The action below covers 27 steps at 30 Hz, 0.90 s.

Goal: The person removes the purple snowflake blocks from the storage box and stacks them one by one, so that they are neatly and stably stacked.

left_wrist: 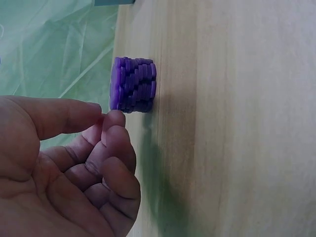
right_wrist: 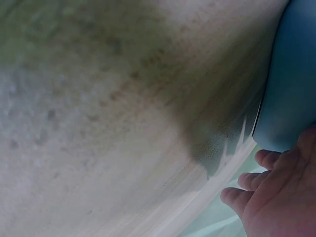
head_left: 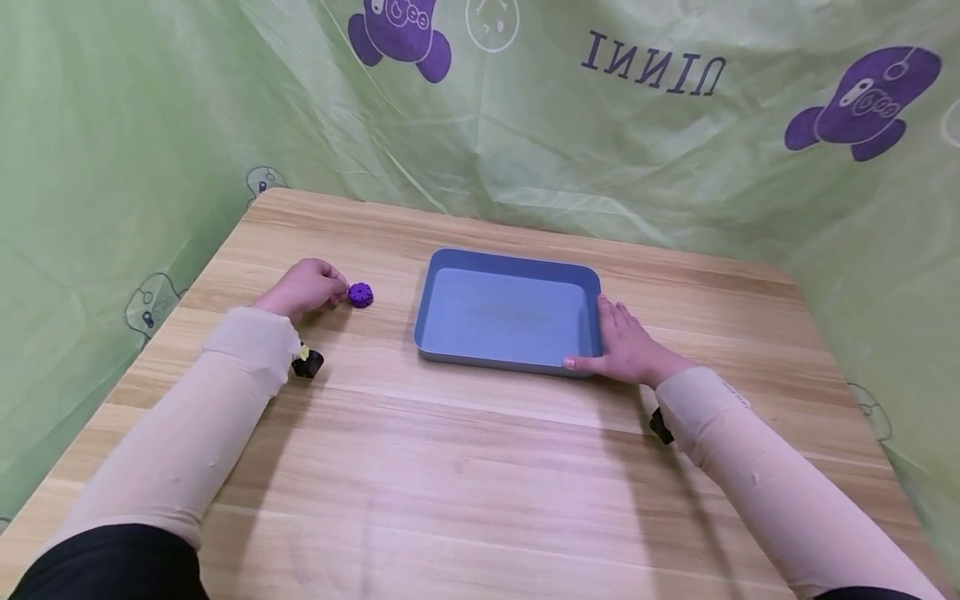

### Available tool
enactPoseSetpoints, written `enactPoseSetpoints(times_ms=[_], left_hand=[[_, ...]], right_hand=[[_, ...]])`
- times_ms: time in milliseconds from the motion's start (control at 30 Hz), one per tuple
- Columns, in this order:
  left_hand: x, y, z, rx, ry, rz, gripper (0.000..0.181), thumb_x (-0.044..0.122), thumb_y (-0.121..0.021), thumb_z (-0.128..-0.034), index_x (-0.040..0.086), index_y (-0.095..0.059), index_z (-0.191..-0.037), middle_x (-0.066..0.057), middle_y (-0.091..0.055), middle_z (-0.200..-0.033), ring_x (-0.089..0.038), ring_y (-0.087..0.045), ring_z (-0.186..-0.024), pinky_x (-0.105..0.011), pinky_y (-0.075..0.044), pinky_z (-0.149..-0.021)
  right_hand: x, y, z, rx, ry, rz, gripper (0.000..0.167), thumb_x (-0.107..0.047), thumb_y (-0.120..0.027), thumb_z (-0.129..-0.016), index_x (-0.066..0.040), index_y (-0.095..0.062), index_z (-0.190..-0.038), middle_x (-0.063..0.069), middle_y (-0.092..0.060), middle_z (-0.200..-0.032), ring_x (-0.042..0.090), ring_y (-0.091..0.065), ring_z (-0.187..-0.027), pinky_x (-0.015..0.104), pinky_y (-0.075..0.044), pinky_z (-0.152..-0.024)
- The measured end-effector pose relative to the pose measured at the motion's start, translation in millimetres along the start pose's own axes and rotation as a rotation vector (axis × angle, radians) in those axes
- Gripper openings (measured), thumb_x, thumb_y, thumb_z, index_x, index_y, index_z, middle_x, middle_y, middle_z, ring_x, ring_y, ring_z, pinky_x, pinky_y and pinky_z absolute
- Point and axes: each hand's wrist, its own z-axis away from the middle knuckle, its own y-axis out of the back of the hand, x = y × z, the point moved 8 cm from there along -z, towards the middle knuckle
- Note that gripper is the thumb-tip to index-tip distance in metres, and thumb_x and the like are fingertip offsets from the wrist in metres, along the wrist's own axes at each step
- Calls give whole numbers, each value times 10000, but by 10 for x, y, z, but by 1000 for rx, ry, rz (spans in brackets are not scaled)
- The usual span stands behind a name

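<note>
In the head view, a small purple stack stands on the table, left of a blue-grey tray. The left wrist view shows it as a purple stack of thin, notched discs. My left hand is right beside it, fingers curled, thumb tip by the index fingertip. Nothing shows between those fingertips; whether they touch the stack is unclear. My right hand lies at the tray's near right corner, fingers nearly straight along the right wall, thumb at the front edge. Part of that hand appears beside the blue wall.
The wooden table carries the tray and stack. Green printed cloth hangs behind it and at both sides. Black devices are strapped under both wrists.
</note>
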Motion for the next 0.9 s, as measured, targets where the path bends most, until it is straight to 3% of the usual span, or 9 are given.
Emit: enactPoseSetpoints(times_ms=[300, 533, 900], left_hand=[[-77, 7, 5, 0, 6, -25, 176, 65, -492, -1053, -83, -583, -1075, -108, -627, -939, -189, -535, -811, -269, -472, -667], [-151, 24, 44, 14, -6, -48, 187, 74, -498, -1046, -90, -579, -1081, -112, -626, -927, -177, -547, -805, -267, -483, -664], [-277, 110, 137, 36, -9, -49, 227, 85, -478, -1057, -115, -564, -1121, -118, -616, -933, -184, -554, -810, -274, -496, -693]], right_hand=[[8, 11, -8, 0, 1, -1, 1277, -637, -683, -901, 140, 87, -1560, 368, 49, -1638, 548, 41, -1503, 601, -36, -1222], [4, 1, -6, -8, 0, 2, 1291, -645, -700, -886, 154, 61, -1557, 380, 28, -1635, 558, 8, -1500, 618, -73, -1214], [-34, 59, 18, -14, 24, -84, 1249, -560, -732, -902, 143, 63, -1562, 405, 8, -1621, 549, -96, -1496, 614, -152, -1206]])
